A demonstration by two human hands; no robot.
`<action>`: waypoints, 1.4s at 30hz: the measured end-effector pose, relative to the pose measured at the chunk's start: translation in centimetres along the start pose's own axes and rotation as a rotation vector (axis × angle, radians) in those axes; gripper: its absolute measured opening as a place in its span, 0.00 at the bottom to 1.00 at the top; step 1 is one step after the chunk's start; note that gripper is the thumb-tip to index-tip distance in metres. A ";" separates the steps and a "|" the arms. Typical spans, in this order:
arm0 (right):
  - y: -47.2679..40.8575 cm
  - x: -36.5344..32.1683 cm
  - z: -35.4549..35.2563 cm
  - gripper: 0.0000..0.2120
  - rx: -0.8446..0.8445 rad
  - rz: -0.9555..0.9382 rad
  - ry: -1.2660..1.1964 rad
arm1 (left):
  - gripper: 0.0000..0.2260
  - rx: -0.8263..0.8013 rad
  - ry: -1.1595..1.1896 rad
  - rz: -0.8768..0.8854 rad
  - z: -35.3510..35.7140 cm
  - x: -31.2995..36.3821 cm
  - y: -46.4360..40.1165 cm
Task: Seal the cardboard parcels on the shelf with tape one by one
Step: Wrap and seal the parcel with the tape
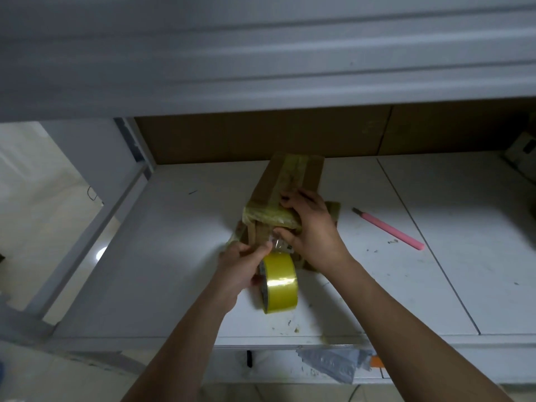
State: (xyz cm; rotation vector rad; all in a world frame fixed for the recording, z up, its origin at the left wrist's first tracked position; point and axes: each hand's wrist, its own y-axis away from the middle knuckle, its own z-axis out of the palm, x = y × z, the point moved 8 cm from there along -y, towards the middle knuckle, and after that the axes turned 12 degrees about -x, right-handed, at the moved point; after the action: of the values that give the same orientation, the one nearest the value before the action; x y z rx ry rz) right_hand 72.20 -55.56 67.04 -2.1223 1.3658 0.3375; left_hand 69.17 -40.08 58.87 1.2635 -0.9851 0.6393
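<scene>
On the white metal shelf [179, 256], under the grey board of the level above, a tall brown cardboard parcel [293, 181] lies with one end towards the person. Yellowish clear tape runs along its top face and wraps across its near end, where the film looks wrinkled. The parcel rests near the middle of the shelf, its far end close to the brown cardboard sheet [261, 134] that lines the back.

The person's right hand [310, 227] lies over the near right corner of the parcel, fingers curled down onto the taped edge and the thumb tucked below against the front face, so it grips the box there. The left hand [240, 268] is just in front of the parcel, fingers curled round a shiny yellow roll of packing tape [280, 282] that stands on its edge on the shelf; the thumb and forefinger pinch near the top of the roll, where a short crumpled stretch of tape leads up to the parcel (whether its end is stuck down cannot be told).

To the right, well apart from the parcel, a pink utility knife [388, 227] lies slantwise on the shelf. Below the shelf's front edge hangs a crumpled grey plastic bag [333, 364].
</scene>
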 end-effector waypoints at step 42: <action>11.4 15.1 -4.8 0.11 -0.046 0.777 0.188 | 0.08 0.098 0.079 0.091 1.2 1.5 1.7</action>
State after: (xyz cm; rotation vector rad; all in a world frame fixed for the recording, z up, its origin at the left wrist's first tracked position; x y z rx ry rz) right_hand 68.22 -73.12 59.45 -1.5970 2.2820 0.4758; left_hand 68.15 -41.02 61.04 1.2744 -0.9593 0.8109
